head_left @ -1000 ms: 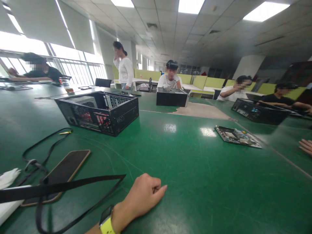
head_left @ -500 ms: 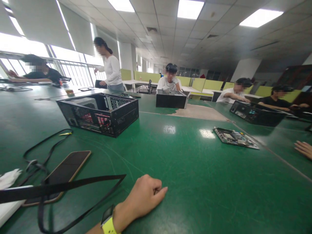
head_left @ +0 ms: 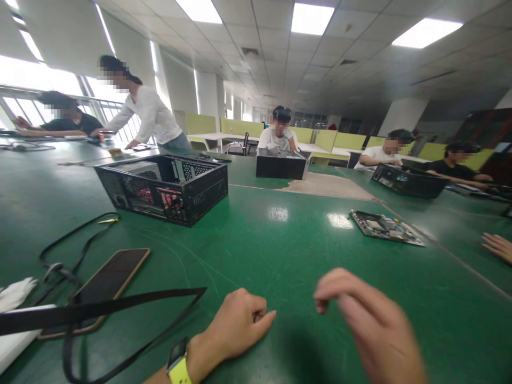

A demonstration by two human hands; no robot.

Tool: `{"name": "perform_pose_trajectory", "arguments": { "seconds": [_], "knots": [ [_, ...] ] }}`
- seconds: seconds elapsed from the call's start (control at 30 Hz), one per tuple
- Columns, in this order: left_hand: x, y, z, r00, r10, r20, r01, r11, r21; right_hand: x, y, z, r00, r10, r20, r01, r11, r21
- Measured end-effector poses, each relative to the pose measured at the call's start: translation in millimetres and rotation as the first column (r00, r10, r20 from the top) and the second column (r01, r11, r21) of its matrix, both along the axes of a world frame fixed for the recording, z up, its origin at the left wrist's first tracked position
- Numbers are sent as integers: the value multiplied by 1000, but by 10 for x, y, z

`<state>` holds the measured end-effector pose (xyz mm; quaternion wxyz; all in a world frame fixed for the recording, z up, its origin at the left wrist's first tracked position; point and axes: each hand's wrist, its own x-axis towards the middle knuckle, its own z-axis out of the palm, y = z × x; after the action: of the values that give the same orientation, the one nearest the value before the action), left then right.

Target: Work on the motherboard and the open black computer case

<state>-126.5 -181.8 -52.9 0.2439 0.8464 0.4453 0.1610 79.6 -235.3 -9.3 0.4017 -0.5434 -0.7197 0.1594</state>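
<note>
My left hand (head_left: pixel 240 322) lies on the green table (head_left: pixel 260 256), its fingers curled in a loose fist and the thumb alongside. I see nothing held in it, and a watch with a yellow-green strap (head_left: pixel 178 362) is on that wrist. Over the table to its right is my right hand (head_left: pixel 376 325), somewhat blurred, with loosely bent fingers, a gap by the thumb and nothing in its grasp. A circuit board (head_left: pixel 386 228) lies beyond it, not touched. Left of my left hand, a black strap (head_left: pixel 140 298) crosses a phone (head_left: pixel 114 274).
An open black computer case (head_left: pixel 168 186) stands at the left. Farther off, other people sit or stand around the table, with cases (head_left: pixel 280 164) before some. Another person's hand (head_left: pixel 498 246) rests at the right edge. A black cord (head_left: pixel 86 240) lies near the phone.
My right hand has come into view at the lower right. My left hand stays in place. The standing person in white has leaned forward to the left over the table.
</note>
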Motion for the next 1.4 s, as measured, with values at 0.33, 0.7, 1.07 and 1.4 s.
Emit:
{"name": "perform_pose_trajectory", "arguments": {
  "seconds": [0.33,0.7,1.07,1.4],
  "knots": [
    [24,-3,-18,998,10,-61,-8,999,36,-197,162,-618,999,38,14,-31,946,-322],
    [-4,-44,48,997,34,72,-49,975,217,-145,84,-517,1000,8,-20,-12,985,-174],
    [-75,17,-70,998,66,5,-63,935,348,35,173,-738,936,-194,295,210,977,-23],
    [-92,7,-135,998,65,7,-64,935,348,19,151,-777,935,-167,314,191,981,-44]
  ]
}}
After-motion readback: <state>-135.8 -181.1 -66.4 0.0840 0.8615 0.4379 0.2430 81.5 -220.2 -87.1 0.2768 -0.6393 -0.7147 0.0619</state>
